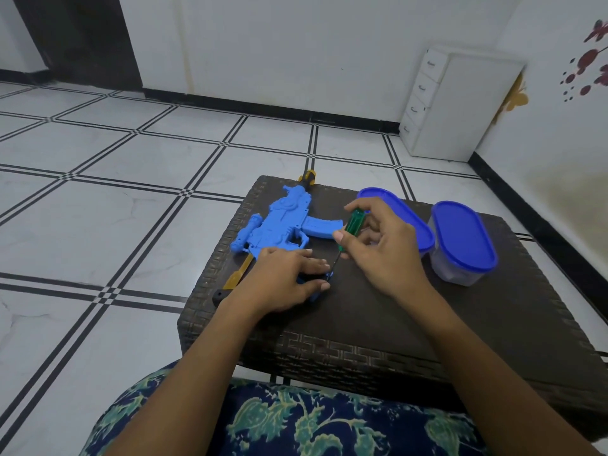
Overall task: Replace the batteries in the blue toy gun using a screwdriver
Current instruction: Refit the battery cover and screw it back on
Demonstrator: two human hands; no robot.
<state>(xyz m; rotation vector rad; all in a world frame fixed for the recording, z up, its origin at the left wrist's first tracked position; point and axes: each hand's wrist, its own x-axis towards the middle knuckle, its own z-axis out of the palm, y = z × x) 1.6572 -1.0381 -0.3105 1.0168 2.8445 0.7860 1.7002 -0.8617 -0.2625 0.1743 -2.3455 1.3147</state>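
Items were counted once. One blue toy gun (273, 225) was logged. One screwdriver (351, 225), green-handled, was logged. Containers with blue lids numbered two: the left container (399, 218) and the right container (462, 241). There was one dark woven table (394, 317). Two hands were in view, the left hand (279, 281) and the right hand (381, 248). One white drawer unit (460, 106) stood by the wall; four drawer fronts were counted on it, each with one handle.
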